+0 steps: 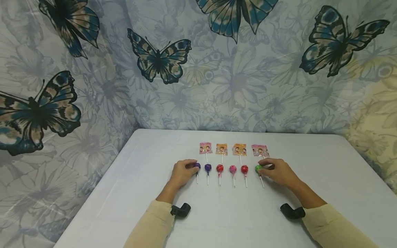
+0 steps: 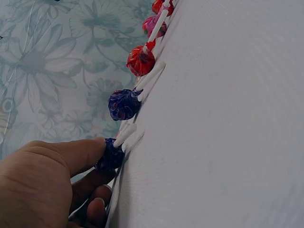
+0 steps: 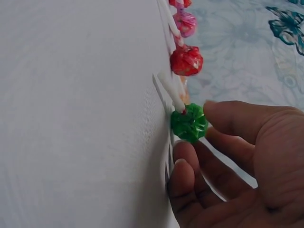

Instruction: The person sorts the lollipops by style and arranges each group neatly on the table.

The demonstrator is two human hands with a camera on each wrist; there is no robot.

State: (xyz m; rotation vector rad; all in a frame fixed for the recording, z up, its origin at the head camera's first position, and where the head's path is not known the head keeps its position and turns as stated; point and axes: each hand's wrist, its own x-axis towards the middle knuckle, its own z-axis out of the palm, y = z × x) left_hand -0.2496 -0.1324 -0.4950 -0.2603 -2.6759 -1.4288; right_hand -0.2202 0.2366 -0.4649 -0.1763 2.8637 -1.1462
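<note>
At the left end of a row of lollipops, my left hand [image 1: 183,171] pinches a dark purple lollipop [image 2: 110,156] by its wrapped head, thumb on one side and fingers on the other. Its white stick points toward me. My right hand [image 1: 280,171] holds a green lollipop [image 3: 189,123] at the row's right end, thumb and fingers about the head. Between the hands lie a second purple lollipop [image 1: 208,167], a red one [image 1: 220,168], a pink one [image 1: 232,168] and another red one [image 1: 244,169], sticks toward me.
Behind the row lie flat-wrapped lollipops: a pink packet [image 1: 205,148], two orange packets [image 1: 221,149] and another pink packet [image 1: 260,150] close by my right hand. All rest on a white table [image 1: 235,217]. A butterfly-print cloth [image 1: 242,89] hangs behind it.
</note>
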